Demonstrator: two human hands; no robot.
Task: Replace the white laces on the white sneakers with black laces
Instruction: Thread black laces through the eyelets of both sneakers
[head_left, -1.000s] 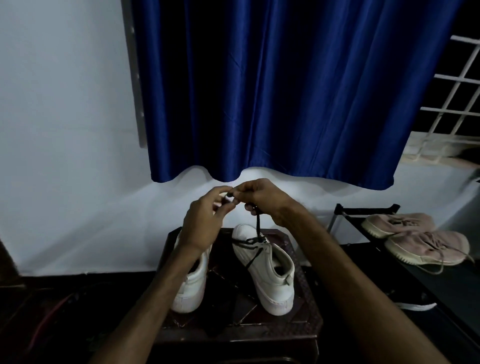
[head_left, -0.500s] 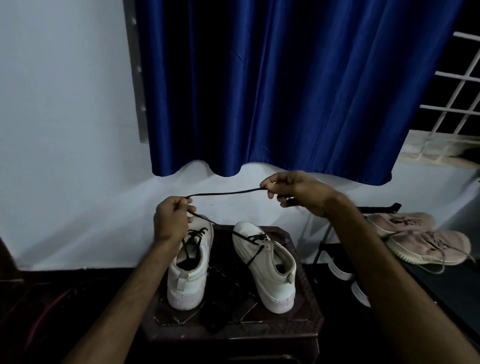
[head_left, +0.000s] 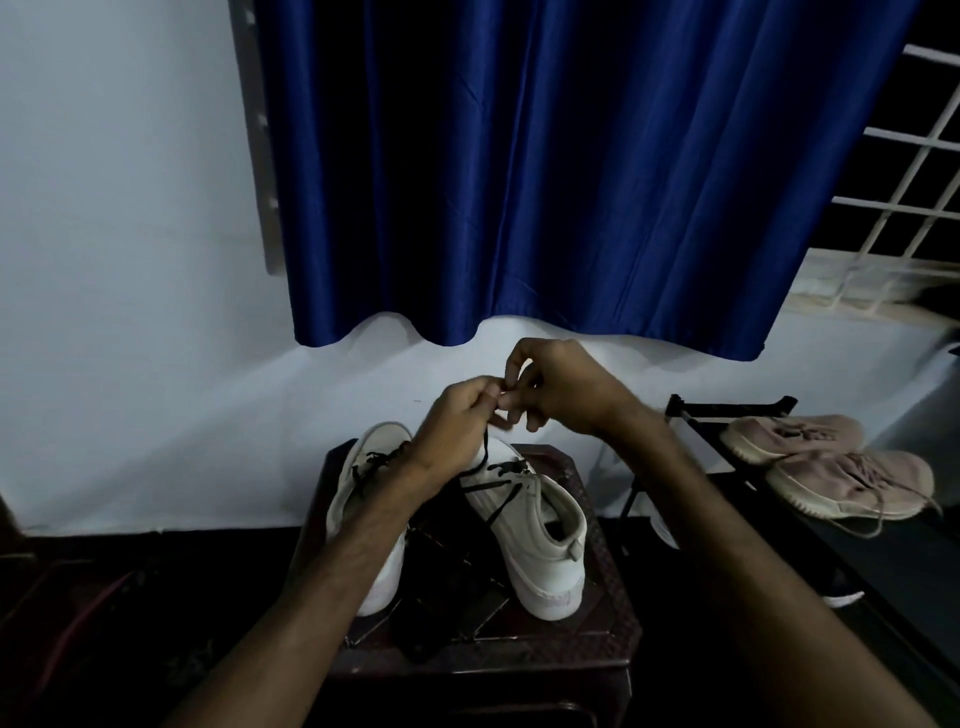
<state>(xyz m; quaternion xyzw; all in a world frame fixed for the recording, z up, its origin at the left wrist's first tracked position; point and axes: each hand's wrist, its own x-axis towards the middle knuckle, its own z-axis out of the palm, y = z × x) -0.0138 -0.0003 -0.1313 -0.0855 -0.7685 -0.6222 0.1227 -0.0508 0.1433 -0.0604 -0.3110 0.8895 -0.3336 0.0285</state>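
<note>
A black lace (head_left: 484, 456), thin, limp and light, is judged best pinched close to its tip. It is gripped where the fingertips of the left hand (head_left: 457, 426) and right hand (head_left: 563, 389) meet, and it runs down to the white sneaker (head_left: 540, 535) just below them, partly laced in black, on the bench (head_left: 602, 623).

sneakers (head_left: 524, 530) on stool (head_left: 597, 644), hands (head_left: 519, 410) above

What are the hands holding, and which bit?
The black lace, at its loose upper end: the left hand and right hand both pinch it there with their fingers.
</note>
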